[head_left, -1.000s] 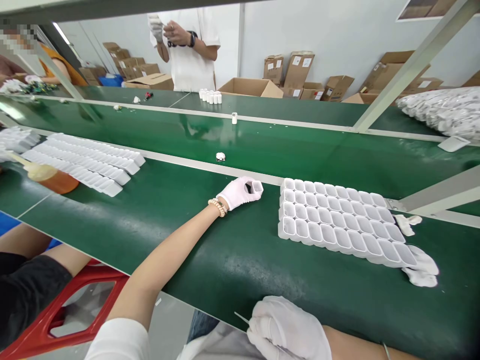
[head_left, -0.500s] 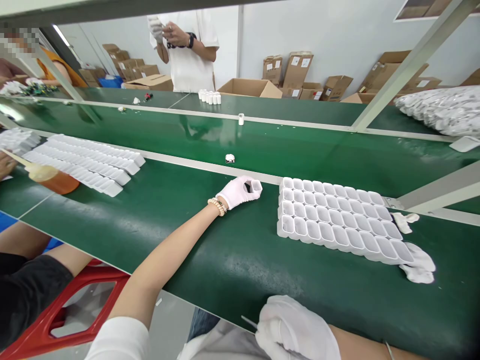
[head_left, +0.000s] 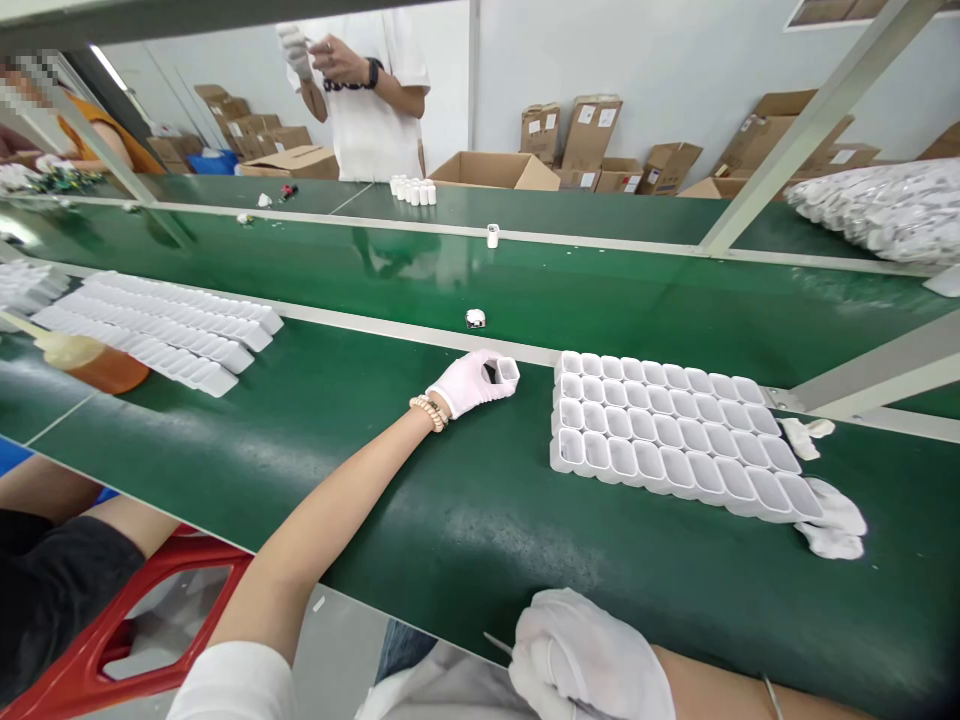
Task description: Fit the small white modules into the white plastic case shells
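My left hand (head_left: 466,385), in a white glove, reaches out over the green table and is closed around a small white plastic case (head_left: 508,372) with its open end showing. Low in the view, close to my body, my gloved right hand (head_left: 581,655) is closed on a thin pale stick-like tool (head_left: 498,643); only its tip pokes out to the left. Right of my left hand, several rows of the same white open cases (head_left: 675,430) stand packed together. A small white-and-black part (head_left: 475,318) lies on the green belt (head_left: 600,290) beyond the rail.
More white cases (head_left: 165,320) lie in rows at left, beside a bottle of amber liquid (head_left: 94,362). White cloth pieces (head_left: 832,520) lie at right. A slanted metal post (head_left: 885,365) stands behind them. A co-worker (head_left: 375,100) stands across the belt; a red stool (head_left: 142,620) is lower left.
The small white-and-black part and a lone white case on the belt have shifted right. My view has turned slightly; both hands keep their grips.
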Tool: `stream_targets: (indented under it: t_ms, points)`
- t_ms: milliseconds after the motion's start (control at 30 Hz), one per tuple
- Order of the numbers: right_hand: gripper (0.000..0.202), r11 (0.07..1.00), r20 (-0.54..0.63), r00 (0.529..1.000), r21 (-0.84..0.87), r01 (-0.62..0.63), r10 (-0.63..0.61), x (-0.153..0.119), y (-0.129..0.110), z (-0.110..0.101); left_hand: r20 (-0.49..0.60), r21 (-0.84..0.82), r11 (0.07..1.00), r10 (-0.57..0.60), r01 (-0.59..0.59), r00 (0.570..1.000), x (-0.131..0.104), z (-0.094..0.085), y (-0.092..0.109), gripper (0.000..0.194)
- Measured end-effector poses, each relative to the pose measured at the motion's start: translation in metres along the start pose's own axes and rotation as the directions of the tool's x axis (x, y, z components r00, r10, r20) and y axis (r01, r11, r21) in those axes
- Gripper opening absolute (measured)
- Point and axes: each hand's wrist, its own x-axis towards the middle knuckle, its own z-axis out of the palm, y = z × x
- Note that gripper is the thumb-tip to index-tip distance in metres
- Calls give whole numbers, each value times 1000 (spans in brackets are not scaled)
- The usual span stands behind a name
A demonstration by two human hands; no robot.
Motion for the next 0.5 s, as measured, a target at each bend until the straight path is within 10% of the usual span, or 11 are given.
stream_targets:
  t_ms: [300,500]
  points:
    - [23,975,-84,981,-153,164,-178,2,3,-11,-9,-15,1000,11,-11,1000,-1,-1,0,24]
    - [22,995,-156,987,-101,8,-23,3,-2,-5,-11,-16,1000,22,-22,1000,-1,-1,-3,30]
